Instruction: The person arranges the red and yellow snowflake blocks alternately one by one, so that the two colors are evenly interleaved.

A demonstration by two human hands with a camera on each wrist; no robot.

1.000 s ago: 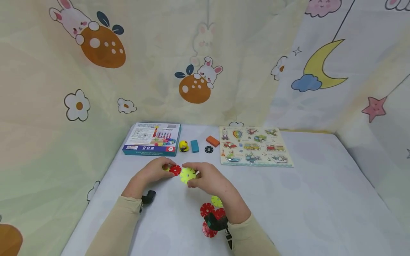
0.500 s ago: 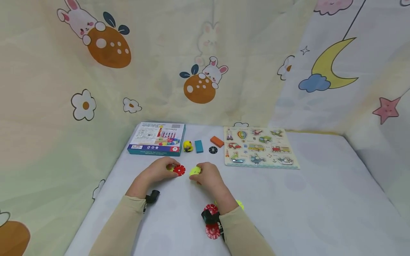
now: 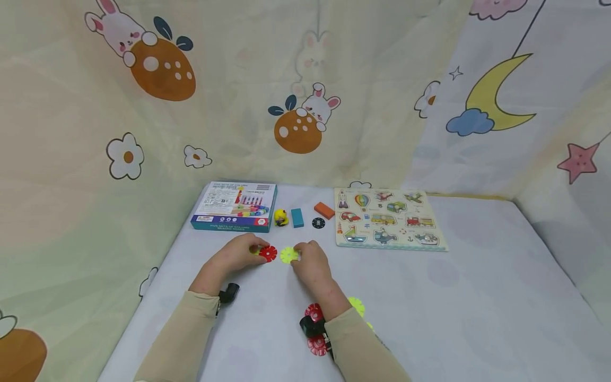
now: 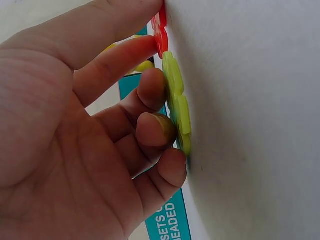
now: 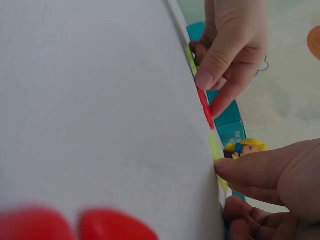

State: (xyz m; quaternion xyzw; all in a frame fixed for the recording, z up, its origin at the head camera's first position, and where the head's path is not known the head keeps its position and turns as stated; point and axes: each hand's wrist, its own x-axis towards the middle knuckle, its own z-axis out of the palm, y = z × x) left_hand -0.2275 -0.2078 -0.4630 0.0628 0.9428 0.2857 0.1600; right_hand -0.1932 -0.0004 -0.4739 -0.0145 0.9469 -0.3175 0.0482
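My left hand (image 3: 234, 254) pinches a red notched plastic disc (image 3: 270, 253) between thumb and index finger at the middle of the table. A yellow-green notched disc (image 4: 176, 100) joins on behind it, against the other curled fingers in the left wrist view. Facing it from the right, my right hand (image 3: 312, 263) pinches another yellow-green disc (image 3: 287, 255) by its right edge. A narrow gap shows between this disc and the red one in the head view. In the right wrist view, the discs stand in a line edge-on, close to the white tabletop.
Loose red discs (image 3: 317, 346) and yellow-green discs (image 3: 356, 305) lie around the right forearm. Behind the hands are a bead-set box (image 3: 234, 207), a yellow duck figure (image 3: 281, 217), a blue block (image 3: 297, 217), an orange block (image 3: 324, 210), a black round chip (image 3: 318, 223) and a picture puzzle board (image 3: 389, 220).
The yellow-green disc in my right hand has turned, from tilted half a second ago to facing up, and has come slightly nearer the red disc. My left hand keeps its pinch. The view has shifted a little.
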